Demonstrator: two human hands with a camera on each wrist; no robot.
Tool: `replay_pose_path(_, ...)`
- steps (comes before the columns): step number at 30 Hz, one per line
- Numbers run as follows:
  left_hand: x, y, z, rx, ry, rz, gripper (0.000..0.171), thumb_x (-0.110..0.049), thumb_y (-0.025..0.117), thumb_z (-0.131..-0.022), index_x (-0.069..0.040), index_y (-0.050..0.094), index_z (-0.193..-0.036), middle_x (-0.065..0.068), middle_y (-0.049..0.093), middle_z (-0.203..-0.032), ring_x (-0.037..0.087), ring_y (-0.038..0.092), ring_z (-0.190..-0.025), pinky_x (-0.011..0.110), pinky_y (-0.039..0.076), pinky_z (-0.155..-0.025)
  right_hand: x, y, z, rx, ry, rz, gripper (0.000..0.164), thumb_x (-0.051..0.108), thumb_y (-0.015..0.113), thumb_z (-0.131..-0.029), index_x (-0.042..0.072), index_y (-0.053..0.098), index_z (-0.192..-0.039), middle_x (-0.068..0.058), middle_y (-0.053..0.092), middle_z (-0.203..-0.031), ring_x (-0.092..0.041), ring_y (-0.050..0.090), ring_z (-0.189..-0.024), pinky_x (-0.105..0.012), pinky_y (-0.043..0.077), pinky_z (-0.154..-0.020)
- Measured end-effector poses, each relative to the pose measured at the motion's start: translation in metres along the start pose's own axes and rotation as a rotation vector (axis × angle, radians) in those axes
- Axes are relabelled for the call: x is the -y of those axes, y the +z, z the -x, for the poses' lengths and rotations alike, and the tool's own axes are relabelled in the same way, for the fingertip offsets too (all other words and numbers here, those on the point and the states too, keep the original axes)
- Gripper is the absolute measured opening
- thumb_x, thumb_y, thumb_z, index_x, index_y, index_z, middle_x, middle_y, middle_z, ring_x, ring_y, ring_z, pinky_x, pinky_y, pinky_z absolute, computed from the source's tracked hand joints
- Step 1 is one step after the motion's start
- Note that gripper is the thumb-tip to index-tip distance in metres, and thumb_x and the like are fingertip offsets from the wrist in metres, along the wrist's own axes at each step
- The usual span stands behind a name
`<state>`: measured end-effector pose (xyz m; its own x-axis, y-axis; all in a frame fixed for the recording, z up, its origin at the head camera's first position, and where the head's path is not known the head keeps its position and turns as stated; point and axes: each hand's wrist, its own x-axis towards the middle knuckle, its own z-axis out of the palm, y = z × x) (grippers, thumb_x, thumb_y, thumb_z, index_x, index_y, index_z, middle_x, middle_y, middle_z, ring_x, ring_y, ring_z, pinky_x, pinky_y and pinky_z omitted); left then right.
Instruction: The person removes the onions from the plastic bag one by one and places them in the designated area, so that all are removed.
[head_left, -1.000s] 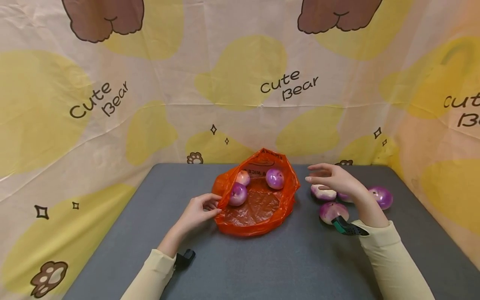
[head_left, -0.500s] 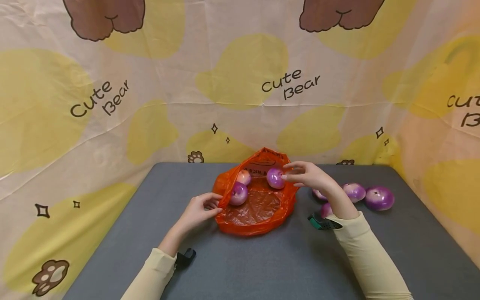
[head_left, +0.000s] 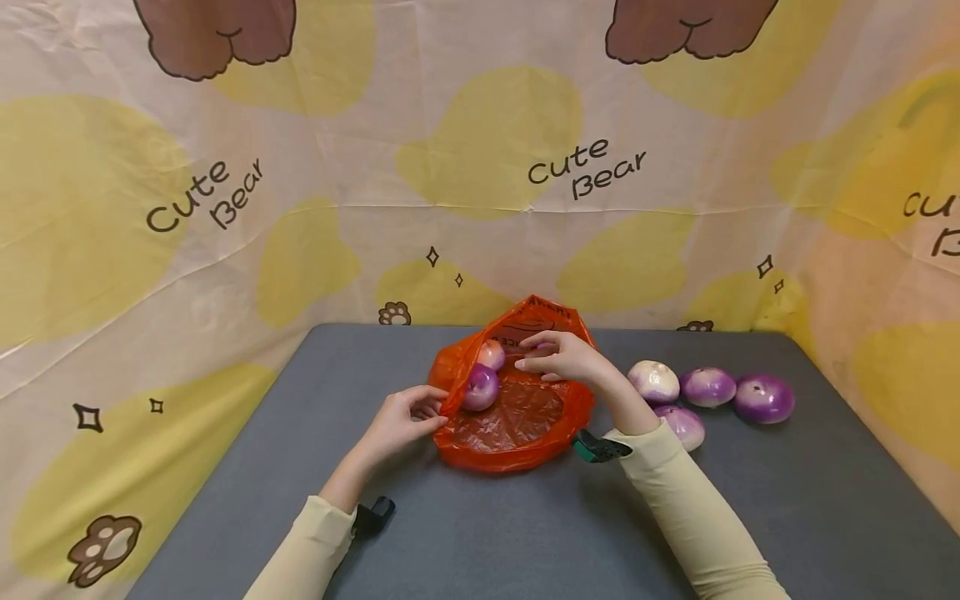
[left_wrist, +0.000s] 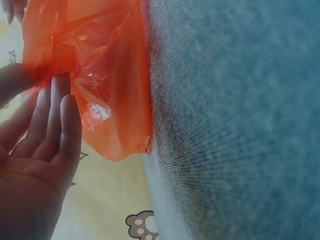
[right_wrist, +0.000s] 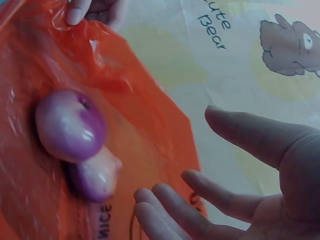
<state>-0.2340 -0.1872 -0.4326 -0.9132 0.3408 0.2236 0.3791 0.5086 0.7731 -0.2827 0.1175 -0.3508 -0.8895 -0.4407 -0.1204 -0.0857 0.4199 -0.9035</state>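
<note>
An orange-red plastic bag [head_left: 498, 458] lies on the table with its mouth spread towards me. My left hand [head_left: 401, 423] pinches its left rim between thumb and fingers; in the left wrist view the fingers [left_wrist: 65, 120] meet the thin plastic. Inside the bag sit a purple-and-white onion [head_left: 481, 388] and a paler onion [head_left: 491, 355] behind it. My right hand [head_left: 564, 358] is over the bag's mouth, fingers loosely spread and holding nothing. It mostly hides another purple onion at the bag's back right. In the right wrist view, the two left-side onions [right_wrist: 70, 125] touch each other.
Right of the bag, several more onions lie close together: a whitish onion [head_left: 654, 382], a purple onion [head_left: 708, 387], a darker one at far right and one nearer me. A printed cloth [head_left: 480, 150] hangs behind the grey table [head_left: 480, 533].
My right hand has moved left from above the loose onions to the bag's mouth, uncovering those onions and covering the bag's right-hand onion. My left hand stays at the rim.
</note>
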Motion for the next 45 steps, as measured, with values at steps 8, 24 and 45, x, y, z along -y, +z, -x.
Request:
replay_pose_path(8, -0.001, 0.000, 0.001, -0.002, 0.008, 0.005, 0.028, -0.013, 0.072, -0.082, -0.013, 0.067, -0.109, 0.001, 0.067, -0.089, 0.014, 0.064, -0.080, 0.025, 0.054, -0.074, -0.001, 0.018, -0.021, -0.032, 0.052, 0.020, 0.055, 0.031, 0.072, -0.084, 0.006, 0.054, -0.130, -0.016, 0.059, -0.126, -0.029, 0.062, -0.106, -0.039, 0.054, -0.085)
replay_pose_path(24, -0.003, -0.001, 0.002, -0.006, -0.016, 0.012, 0.030, -0.013, 0.073, -0.082, -0.012, 0.066, -0.112, 0.003, 0.067, -0.091, 0.015, 0.063, -0.082, 0.026, 0.053, -0.074, -0.018, 0.046, -0.056, -0.090, -0.076, 0.137, 0.056, 0.027, 0.072, -0.084, 0.005, 0.053, -0.131, -0.017, 0.057, -0.129, -0.033, 0.053, -0.121, -0.044, 0.047, -0.097)
replay_pose_path(45, -0.003, -0.002, 0.001, 0.013, 0.005, -0.013, 0.030, -0.014, 0.072, -0.083, -0.012, 0.066, -0.112, 0.001, 0.066, -0.090, 0.014, 0.063, -0.081, 0.025, 0.053, -0.073, -0.044, 0.070, -0.062, -0.106, -0.155, 0.243, 0.054, 0.025, 0.076, -0.080, 0.009, 0.055, -0.127, -0.012, 0.062, -0.124, -0.027, 0.060, -0.113, -0.040, 0.050, -0.092)
